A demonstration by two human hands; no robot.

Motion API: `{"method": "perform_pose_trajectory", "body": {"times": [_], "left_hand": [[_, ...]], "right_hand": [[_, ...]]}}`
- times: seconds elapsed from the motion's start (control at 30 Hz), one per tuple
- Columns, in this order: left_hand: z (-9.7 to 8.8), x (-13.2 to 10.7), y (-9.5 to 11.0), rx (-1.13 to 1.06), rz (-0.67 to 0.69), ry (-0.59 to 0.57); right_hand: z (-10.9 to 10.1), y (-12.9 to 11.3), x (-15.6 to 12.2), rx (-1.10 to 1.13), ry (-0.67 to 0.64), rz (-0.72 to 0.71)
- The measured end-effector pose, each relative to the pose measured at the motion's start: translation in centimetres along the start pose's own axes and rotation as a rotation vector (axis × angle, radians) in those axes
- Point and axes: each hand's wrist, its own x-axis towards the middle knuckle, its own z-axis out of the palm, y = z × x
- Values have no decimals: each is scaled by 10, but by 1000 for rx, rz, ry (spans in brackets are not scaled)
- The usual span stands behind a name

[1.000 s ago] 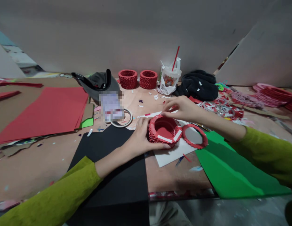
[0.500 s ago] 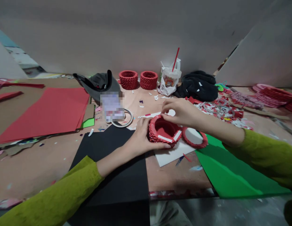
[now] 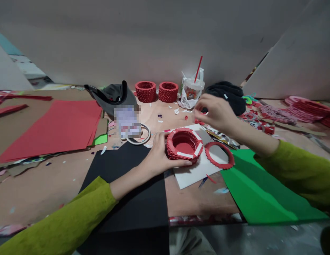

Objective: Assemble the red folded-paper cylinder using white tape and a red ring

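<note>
A round red paper basket with white tape strips on its rim sits on a white sheet. My left hand is wrapped round its left side, thumb along the front. A flat red paper ring lies just right of it on the same sheet. My right hand is raised above and behind the basket, fingers pinched together at its left; whether they hold anything is too small to see.
Black sheet under my left arm, green sheet at right, red sheets at left. A tape roll, grey cap, two finished red baskets, a bagged drink cup, dark cloth and paper scraps lie behind.
My right hand has lifted off the basket's far rim and moved up and back to the right. My left hand still holds the basket, which barely moved.
</note>
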Motion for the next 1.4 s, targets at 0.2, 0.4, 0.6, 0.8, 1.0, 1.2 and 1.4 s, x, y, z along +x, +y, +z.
{"method": "perform_pose_trajectory", "body": {"times": [0.2, 0.4, 0.6, 0.8, 1.0, 1.2, 1.4], "left_hand": [[-6, 3, -2, -137, -82, -56], [-21, 5, 0, 22, -65, -200], [-18, 6, 1, 35, 46, -162], [-11, 5, -3, 26, 48, -85], [-12, 3, 2, 66, 13, -153], [-11, 4, -2, 77, 88, -161], [-9, 5, -5, 14, 149, -175]], "right_hand": [[7, 30, 8, 122, -73, 121], [14, 8, -9, 529, -325, 223], [21, -3, -17, 824, -391, 304], [15, -8, -25, 709, -298, 195], [17, -5, -17, 674, -254, 24], [13, 0, -5, 460, -289, -162], [15, 2, 0, 357, -312, -385]]}}
